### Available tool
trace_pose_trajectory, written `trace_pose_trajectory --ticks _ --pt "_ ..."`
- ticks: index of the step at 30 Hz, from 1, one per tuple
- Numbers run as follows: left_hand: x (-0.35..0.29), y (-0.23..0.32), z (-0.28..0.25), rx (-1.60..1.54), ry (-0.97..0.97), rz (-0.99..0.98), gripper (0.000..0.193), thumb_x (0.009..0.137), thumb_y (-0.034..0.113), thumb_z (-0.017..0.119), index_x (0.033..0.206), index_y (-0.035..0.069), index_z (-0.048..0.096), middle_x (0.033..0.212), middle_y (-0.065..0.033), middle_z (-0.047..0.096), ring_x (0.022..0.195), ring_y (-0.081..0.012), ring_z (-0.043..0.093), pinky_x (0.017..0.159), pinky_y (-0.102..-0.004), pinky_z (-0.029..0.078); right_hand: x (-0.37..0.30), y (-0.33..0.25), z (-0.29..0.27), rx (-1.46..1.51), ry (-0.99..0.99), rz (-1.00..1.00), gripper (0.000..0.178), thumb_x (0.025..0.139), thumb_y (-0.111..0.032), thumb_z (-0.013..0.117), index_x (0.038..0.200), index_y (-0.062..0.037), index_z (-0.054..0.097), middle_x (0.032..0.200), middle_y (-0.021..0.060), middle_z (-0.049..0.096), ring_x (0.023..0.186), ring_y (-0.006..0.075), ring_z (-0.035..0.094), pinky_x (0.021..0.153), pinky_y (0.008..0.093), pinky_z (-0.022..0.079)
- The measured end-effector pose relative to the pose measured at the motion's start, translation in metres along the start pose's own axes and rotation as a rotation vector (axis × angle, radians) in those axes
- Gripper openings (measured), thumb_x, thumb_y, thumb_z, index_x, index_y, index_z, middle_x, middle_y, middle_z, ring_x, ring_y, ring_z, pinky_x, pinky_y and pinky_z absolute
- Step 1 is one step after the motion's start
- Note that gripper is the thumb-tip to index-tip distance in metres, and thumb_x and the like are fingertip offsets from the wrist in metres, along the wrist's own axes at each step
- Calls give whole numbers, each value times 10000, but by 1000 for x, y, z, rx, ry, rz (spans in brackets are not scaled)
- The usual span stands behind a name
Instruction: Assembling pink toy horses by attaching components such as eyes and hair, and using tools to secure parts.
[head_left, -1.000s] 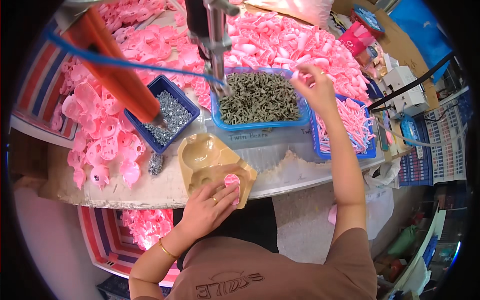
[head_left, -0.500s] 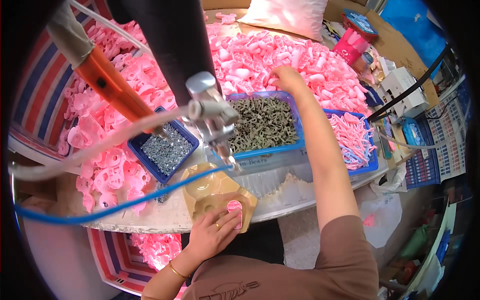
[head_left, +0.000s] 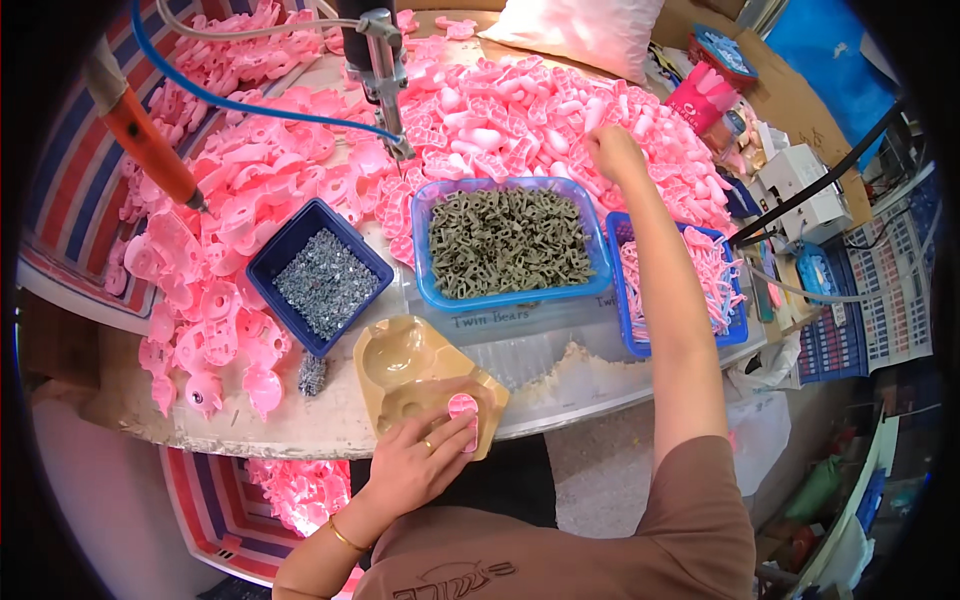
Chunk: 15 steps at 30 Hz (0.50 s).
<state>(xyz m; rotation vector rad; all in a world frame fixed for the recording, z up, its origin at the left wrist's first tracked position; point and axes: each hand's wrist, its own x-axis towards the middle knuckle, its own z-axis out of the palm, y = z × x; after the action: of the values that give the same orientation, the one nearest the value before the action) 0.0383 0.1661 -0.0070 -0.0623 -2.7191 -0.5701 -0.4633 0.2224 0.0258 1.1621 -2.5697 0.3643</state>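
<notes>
Your left hand [head_left: 415, 462] lies uncurled, fingers on the pink piece [head_left: 463, 405] at the tan fixture's [head_left: 438, 360] near right. Past the blue tub's [head_left: 515, 299] far right corner, your right hand [head_left: 617, 154] meets the pink pile [head_left: 500, 115]; its grasp I cannot tell.

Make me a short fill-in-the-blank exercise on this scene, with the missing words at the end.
1. The ____ hand is at the heap of loose parts.
2. The left hand touches a small part coloured ____.
3. The leftmost hanging tool has an ____ body.
Missing words: right; pink; orange.
</notes>
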Motion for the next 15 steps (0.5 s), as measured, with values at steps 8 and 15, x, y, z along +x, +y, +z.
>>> trace_pose_trajectory --ticks 8,15 --pt "-1 0 3 12 -3 -2 327 825 230 738 1144 185 684 1241 67 655 1107 -181 610 758 -324 541 39 -27 25 -245 308 -233 165 864 -48 550 966 -71 678 1077 113 669 1046 285 625 831 446 538" --pt "-6 6 3 9 16 -23 341 779 217 780 1108 173 702 1210 41 683 1040 -189 640 730 -309 539 34 -22 17 -288 168 -103 159 898 -160 540 960 -76 660 962 135 701 912 298 690 779 473 544"
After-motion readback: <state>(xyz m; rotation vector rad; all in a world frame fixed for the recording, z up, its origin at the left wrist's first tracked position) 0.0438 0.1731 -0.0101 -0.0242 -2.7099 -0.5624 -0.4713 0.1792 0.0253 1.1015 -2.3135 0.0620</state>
